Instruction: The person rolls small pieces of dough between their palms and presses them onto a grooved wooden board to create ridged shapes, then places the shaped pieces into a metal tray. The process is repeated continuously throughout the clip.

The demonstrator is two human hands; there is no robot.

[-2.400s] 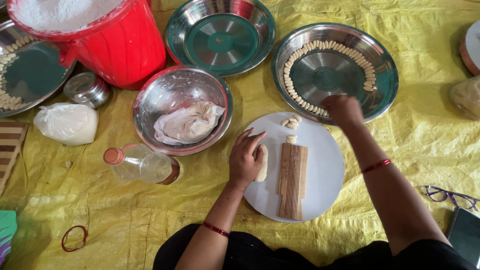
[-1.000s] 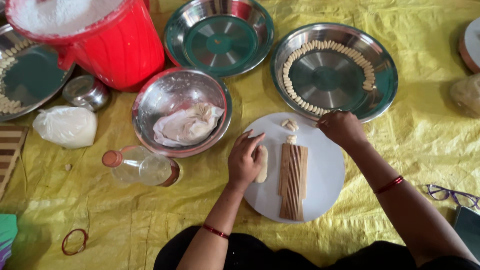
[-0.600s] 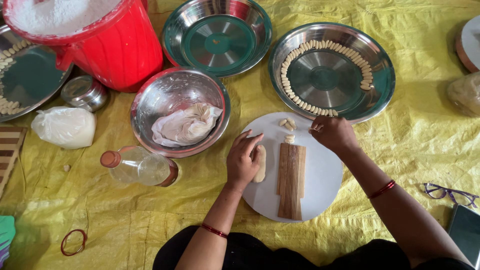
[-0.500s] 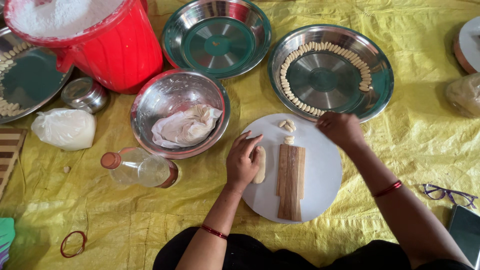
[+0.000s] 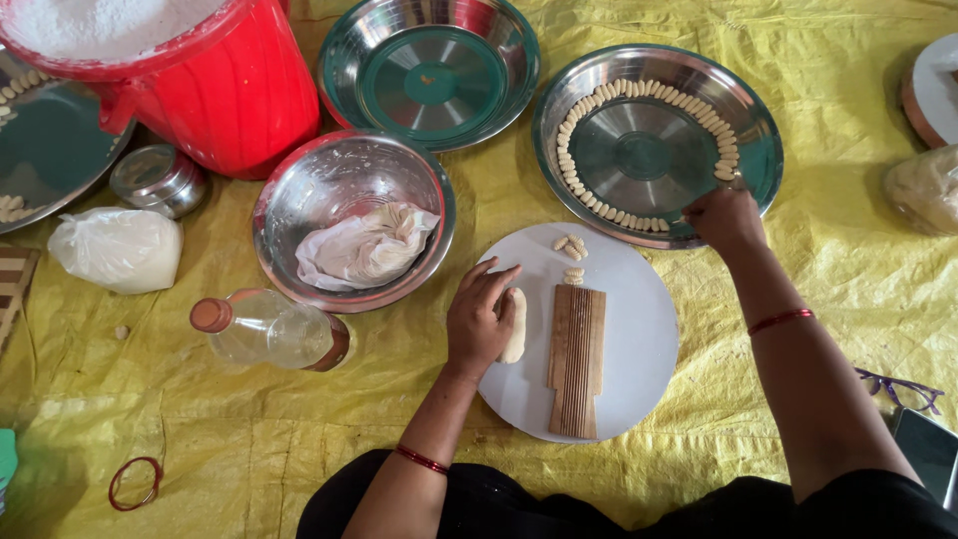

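Resting on the round white board [image 5: 639, 329], the left hand [image 5: 479, 319] lies loosely curled with its fingers against a pale lump of dough [image 5: 515, 324]; it covers the lump rather than clamping it. Just beside the lump, on the same board, lies a ribbed wooden paddle [image 5: 577, 359], long axis running toward the person. A few small shaped dough pieces [image 5: 571, 246] sit at the far edge of the board, with one more at the top end of the paddle.

The right hand [image 5: 724, 215] is at the near rim of the steel plate [image 5: 758, 150], fingers bunched downward. Whether it pinches a piece cannot be told, since the fingertips are hidden. A ring of shaped pieces [image 5: 579, 185] runs around the inside of that plate, open on the near right side where the hand is.

Left of the board stands a steel bowl [image 5: 299, 190] holding a crumpled white cloth [image 5: 364, 250]. Near it a clear bottle [image 5: 269, 329] with a brown cap lies on its side. A red bucket [image 5: 230, 90] of white flour, a second, empty steel plate [image 5: 499, 30] and a white bag [image 5: 115, 250] stand farther off. Everything rests on a yellow sheet [image 5: 200, 439].
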